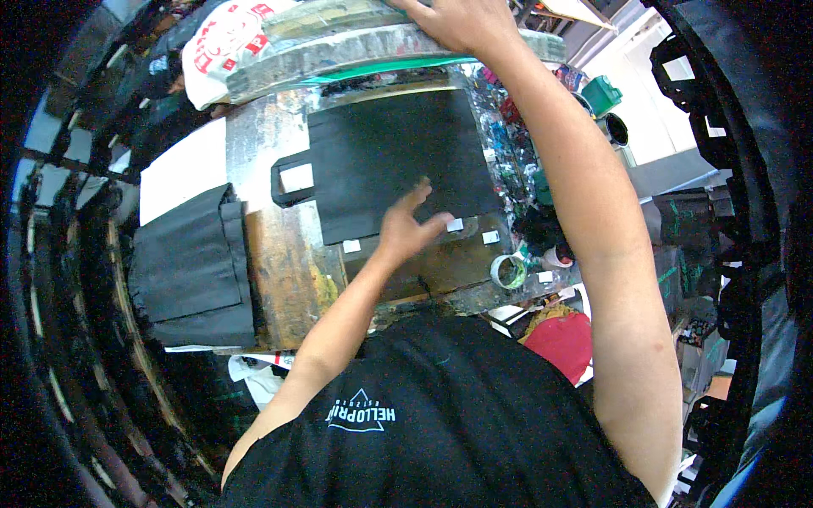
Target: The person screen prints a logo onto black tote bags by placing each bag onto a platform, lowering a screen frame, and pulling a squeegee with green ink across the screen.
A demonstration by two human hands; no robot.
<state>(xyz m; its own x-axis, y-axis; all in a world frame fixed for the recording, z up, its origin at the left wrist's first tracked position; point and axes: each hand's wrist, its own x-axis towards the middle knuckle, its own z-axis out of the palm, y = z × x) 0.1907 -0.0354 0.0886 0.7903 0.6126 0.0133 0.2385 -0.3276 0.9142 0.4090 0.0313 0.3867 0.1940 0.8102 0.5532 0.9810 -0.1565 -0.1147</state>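
A flat black fabric bag lies on the worktable, its looped handle sticking out to the left. Over the bag's near edge is my left hand, slightly blurred, thumb and fingers apart with nothing between them. I cannot tell whether it touches the cloth. My right hand is at the far side, gripping the top of a paint-stained screen printing frame that stands raised behind the bag. Its fingertips are partly cut off by the picture's upper edge. Small white tabs sit along the bag's near edge.
On the left lies a stack of black bags beside a white sheet. A roll of tape is at the near right. A green container and a dark cup stand far right. A white printed bag is at the far left.
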